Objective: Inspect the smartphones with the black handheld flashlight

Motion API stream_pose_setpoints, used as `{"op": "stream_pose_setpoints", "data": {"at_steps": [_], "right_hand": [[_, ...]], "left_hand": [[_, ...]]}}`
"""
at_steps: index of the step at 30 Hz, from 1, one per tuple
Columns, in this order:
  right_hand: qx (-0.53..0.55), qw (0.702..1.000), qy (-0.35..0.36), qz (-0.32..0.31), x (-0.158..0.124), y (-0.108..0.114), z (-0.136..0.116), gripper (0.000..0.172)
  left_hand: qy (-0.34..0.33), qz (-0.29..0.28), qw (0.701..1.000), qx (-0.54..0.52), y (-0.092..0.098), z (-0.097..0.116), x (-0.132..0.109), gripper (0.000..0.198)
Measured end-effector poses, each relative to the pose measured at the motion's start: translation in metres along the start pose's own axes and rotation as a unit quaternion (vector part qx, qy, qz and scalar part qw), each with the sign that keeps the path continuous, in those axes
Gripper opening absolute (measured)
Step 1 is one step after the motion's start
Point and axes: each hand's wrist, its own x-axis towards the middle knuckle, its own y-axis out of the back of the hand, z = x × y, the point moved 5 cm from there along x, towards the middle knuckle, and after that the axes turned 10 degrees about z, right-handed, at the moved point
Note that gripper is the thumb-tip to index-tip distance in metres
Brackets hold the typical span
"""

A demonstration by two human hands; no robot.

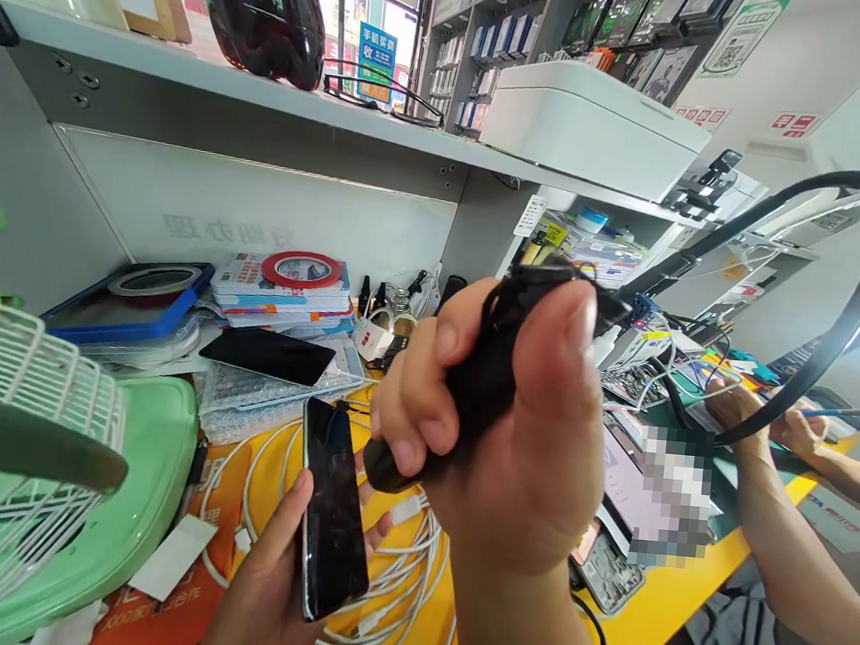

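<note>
My left hand (264, 574) is wrapped around the edges of a dark smartphone (336, 515), its glossy black face turned up. Close to the camera, my right hand (538, 463) is raised, with the fingers curled around a black object (481, 377). Thin dark strands show at that object's top, and a rounded end sticks out below the fingers; its kind is hard to make out. Coiled white cables (409, 562) lie on the yellow tabletop beneath both hands. Behind the held phone, another black phone (277, 354) lies on bubble-wrapped packs.
At left stands a green fan (164, 440) with a white wire cage. A shelf (196, 71) crosses above, bearing a white printer (584, 115). Red tape (300, 269) lies on stacked boxes. On the right, another person's hands (738, 415) work over a green mat, near an opened phone (608, 569).
</note>
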Motion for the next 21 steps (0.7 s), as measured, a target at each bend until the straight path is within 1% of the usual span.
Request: {"op": "stream_pose_setpoints", "data": {"at_steps": [1, 3, 5, 6, 7, 9, 12, 14, 18, 21], "right_hand": [[-0.003, 1.000, 0.000, 0.014, 0.001, 0.000, 0.000, 0.044], [-0.008, 0.999, 0.010, 0.041, 0.002, 0.002, -0.002, 0.041], [-0.016, 0.998, 0.038, 0.056, 0.001, 0.003, -0.005, 0.040], [-0.023, 0.996, 0.057, 0.060, 0.001, 0.003, -0.007, 0.040], [-0.030, 0.995, 0.073, 0.064, 0.001, 0.003, -0.008, 0.040], [-0.039, 0.991, 0.105, 0.067, -0.001, 0.004, -0.010, 0.041], [-0.048, 0.986, 0.139, 0.076, -0.001, 0.005, -0.011, 0.042], [-0.051, 0.983, 0.155, 0.080, 0.000, 0.006, -0.012, 0.042], [-0.056, 0.978, 0.175, 0.096, 0.002, 0.008, -0.014, 0.044], [-0.059, 0.975, 0.186, 0.107, 0.004, 0.010, -0.016, 0.046]], "left_hand": [[0.003, 0.007, 1.000, -0.001, -0.001, 0.000, 0.000, 0.040], [0.013, 0.050, 0.999, 0.002, -0.004, -0.001, -0.004, 0.041], [0.011, 0.083, 0.996, -0.004, -0.008, 0.001, -0.009, 0.039], [0.004, 0.088, 0.996, -0.011, -0.010, 0.001, -0.011, 0.037], [-0.008, 0.083, 0.996, -0.017, -0.012, 0.002, -0.012, 0.035], [-0.034, 0.051, 0.998, -0.015, -0.013, 0.003, -0.012, 0.035], [-0.066, 0.023, 0.997, 0.031, -0.009, 0.002, -0.009, 0.052], [-0.089, 0.017, 0.994, 0.065, -0.007, 0.002, -0.008, 0.062], [-0.118, 0.000, 0.987, 0.109, -0.012, 0.003, -0.009, 0.072], [-0.140, -0.012, 0.982, 0.123, -0.016, 0.006, -0.009, 0.077]]}}
